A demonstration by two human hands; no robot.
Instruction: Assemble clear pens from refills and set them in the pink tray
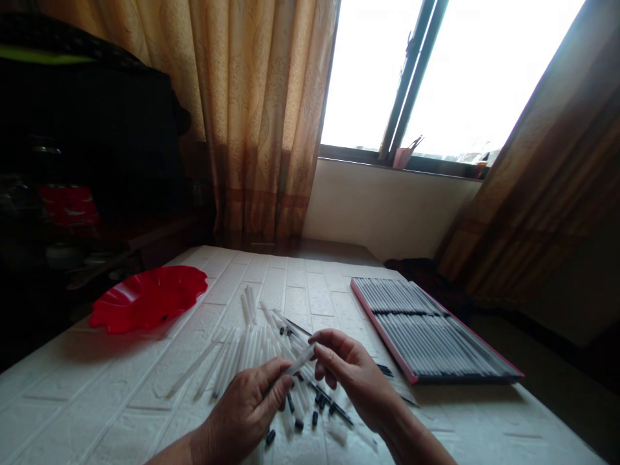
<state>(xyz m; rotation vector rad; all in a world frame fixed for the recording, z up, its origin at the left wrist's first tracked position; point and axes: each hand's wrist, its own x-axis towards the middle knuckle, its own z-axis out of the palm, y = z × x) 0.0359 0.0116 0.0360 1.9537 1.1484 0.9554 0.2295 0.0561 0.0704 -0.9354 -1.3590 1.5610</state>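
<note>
My left hand (pixel 261 395) is closed around the lower end of a translucent whitish pen barrel (pixel 301 360). At the barrel's upper end, my right hand (pixel 349 369) pinches it between thumb and fingertips. A loose heap of similar pen barrels (pixel 237 355) lies on the table behind and left of my hands. Small black caps (pixel 299 425) and thin dark refills (pixel 339 410) are scattered below and between the hands. Whether anything sits inside the held barrel I cannot tell.
A shallow pink-edged box (pixel 411 376) with two rows of pens stands at the right. A red scalloped bowl (pixel 150 298) sits at the left of the white brick-patterned table (pixel 194 426). Beyond are curtains (pixel 261 116) and a window; a pink cup (pixel 401 158) stands on the sill.
</note>
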